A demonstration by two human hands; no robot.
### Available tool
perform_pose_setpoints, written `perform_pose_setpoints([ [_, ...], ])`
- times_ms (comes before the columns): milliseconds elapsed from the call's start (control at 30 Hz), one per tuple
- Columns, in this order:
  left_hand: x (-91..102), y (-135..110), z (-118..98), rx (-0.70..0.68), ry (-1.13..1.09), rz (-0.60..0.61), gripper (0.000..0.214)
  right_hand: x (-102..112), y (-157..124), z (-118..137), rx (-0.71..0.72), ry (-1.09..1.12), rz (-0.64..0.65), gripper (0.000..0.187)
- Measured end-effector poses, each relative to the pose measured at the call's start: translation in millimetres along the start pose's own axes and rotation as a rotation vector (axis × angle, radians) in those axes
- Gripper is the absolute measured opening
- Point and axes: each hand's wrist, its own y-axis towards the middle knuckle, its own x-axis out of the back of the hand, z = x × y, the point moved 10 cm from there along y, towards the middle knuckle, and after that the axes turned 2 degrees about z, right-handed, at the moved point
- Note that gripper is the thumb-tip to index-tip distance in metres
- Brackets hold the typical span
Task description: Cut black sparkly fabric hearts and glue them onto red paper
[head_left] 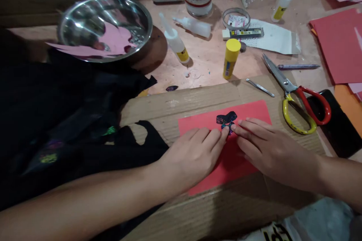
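A red sheet of paper (195,122) lies on the cardboard, with both my hands over it. Near its top edge is a black glittery cutout (226,117) with a notched upper edge. Just below that sits a smaller glittery black piece (231,131), partly covered by my fingertips. My left hand (198,148) is closed, its fingers curled together and the index fingertip pressing the small piece from the left. From the right, my right hand (263,145) touches the same piece with its index fingertip, fingers stretched out and slightly apart. Both thumbs are hidden.
Black glittery material (85,120) covers the left side. Behind stand a steel bowl (144,19) with a pink cutout, glue bottles (177,45) and a yellow glue stick (231,58). Tweezers (260,87), scissors (288,86) and a black phone (342,131) lie to the right.
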Motion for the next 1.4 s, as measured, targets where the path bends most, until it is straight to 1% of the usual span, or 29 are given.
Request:
perform_pose_setpoints([
  [100,-0.7,1.2,-0.5,0.006,-0.011,-0.001,0.032,1.8,-0.8,-0.3,-0.015,0.006,-0.035,0.028],
  [233,-1.7,0.2,-0.4,0.016,-0.012,-0.001,0.034,1.1,-0.3,-0.5,-0.023,0.02,-0.027,0.029],
  [433,1.7,-3.6,-4.1,-0.007,0.001,0.016,0.04,4.0,0.6,-1.4,-0.032,0.039,-0.033,0.028],
  [667,-9.2,-3.5,0.6,0.049,0.0,0.073,0.049,3.8,0.6,-2.3,-0.038,0.032,-0.027,0.031],
  [800,-9.2,-2.0,-2.9,0.043,0.033,0.074,0.049,5.9,1.5,-2.6,-0.036,0.031,-0.034,0.031],
  [933,-9.5,-0.6,-6.7,0.044,0.063,0.1,0.049,6.6,1.8,-2.3,-0.031,0.026,-0.036,0.031],
  [1100,-6.1,-1.2,-4.9,0.054,0.022,0.057,0.052,6.3,1.7,-1.6,-0.027,0.02,-0.032,0.031],
  [1200,-8.6,-1.8,-1.6,0.061,-0.005,0.058,0.052,6.1,1.9,-1.1,-0.026,0.015,-0.027,0.031],
  [1400,-8.0,-3.4,1.6,0.06,-0.046,0.005,0.044,5.3,1.1,-1.5,-0.032,0.015,-0.017,0.031],
])
